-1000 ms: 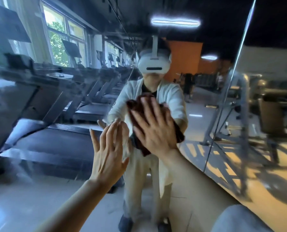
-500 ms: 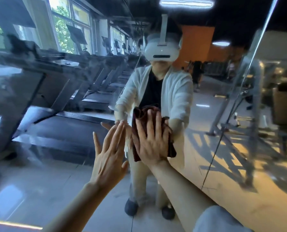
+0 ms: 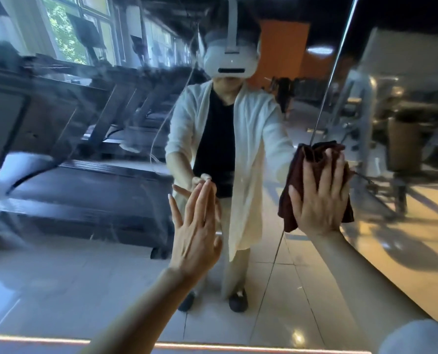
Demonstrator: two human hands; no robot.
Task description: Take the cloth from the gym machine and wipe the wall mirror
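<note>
The wall mirror [image 3: 85,264] fills nearly the whole view and reflects me and the gym. A dark maroon cloth [image 3: 303,162] lies flat against the glass at the right, over a vertical seam between mirror panels. My right hand [image 3: 320,198] presses on the cloth with straight, spread fingers. My left hand [image 3: 196,226] is held flat near the glass at the centre, fingers straight and together, holding nothing; I cannot tell whether it touches the glass.
The mirror seam [image 3: 325,103] runs up from the cloth. The reflection shows a row of treadmills [image 3: 90,154] at the left, windows behind them, and a grey gym machine [image 3: 396,139] at the right. A lit strip [image 3: 47,341] marks the mirror's bottom edge.
My right hand has slid the cloth to the right across the glass, from beside the left hand to the panel seam. The left hand has stayed roughly in place.
</note>
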